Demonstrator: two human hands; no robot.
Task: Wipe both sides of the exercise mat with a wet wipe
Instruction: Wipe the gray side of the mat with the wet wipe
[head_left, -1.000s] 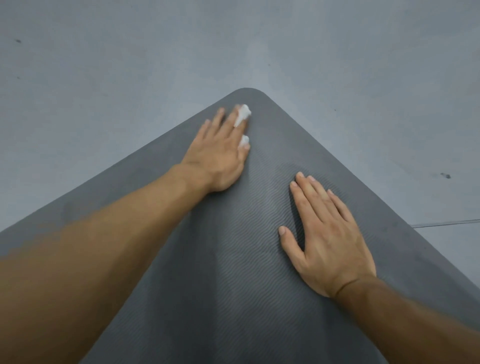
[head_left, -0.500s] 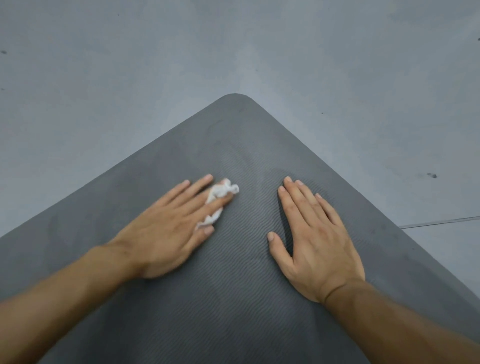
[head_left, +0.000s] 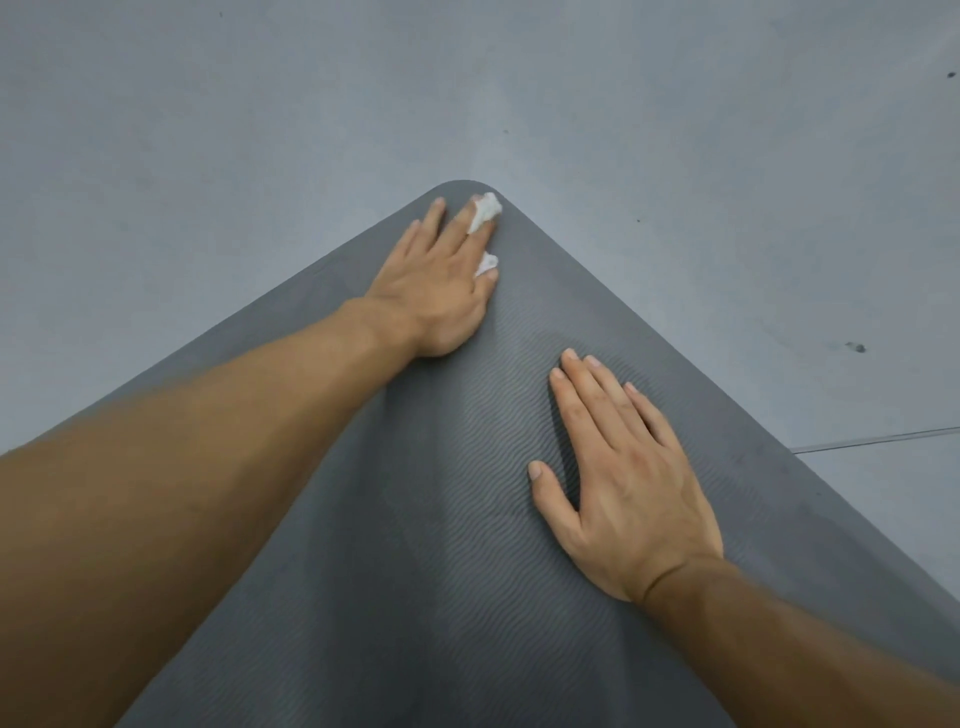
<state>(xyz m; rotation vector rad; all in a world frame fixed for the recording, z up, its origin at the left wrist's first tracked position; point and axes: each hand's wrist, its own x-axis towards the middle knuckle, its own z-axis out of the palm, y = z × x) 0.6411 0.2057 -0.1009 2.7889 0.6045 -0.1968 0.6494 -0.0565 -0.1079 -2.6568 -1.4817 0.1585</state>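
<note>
Floor: plain grey (head_left: 260, 130), dull sheen, a few dark specks, thin seam line (head_left: 883, 439) off to the right.
Left hand: stretched far out (head_left: 436, 280), fingers straight and lightly fanned, pressing down flat, not curled round anything.
Wet wipe: bunched white wad (head_left: 485, 208) trapped under those fingers, peeping out past a fingertip and again beside the thumb.
Right hand: palm down (head_left: 623, 478) nearer the body, fingers straight and close together, thumb apart, holding nothing, pinning the surface.
Exercise mat: dark grey, ribbed (head_left: 415, 519), flat on the floor, rounded far corner (head_left: 465, 187) pointing away, wipe almost on it.
Step in hand: by the look of it, a stroke at full reach on the upper side; underside presumably yet to come.
Doing it well: pull back along the ribs with even pressure, overlap each pass, run right off the edges.
Worth fixing: spread the wad flatter under the palm, since little of it meets the ribs.
Watch for: corner lifting or mat creeping; firm weight on the bracing palm should stop that.
</note>
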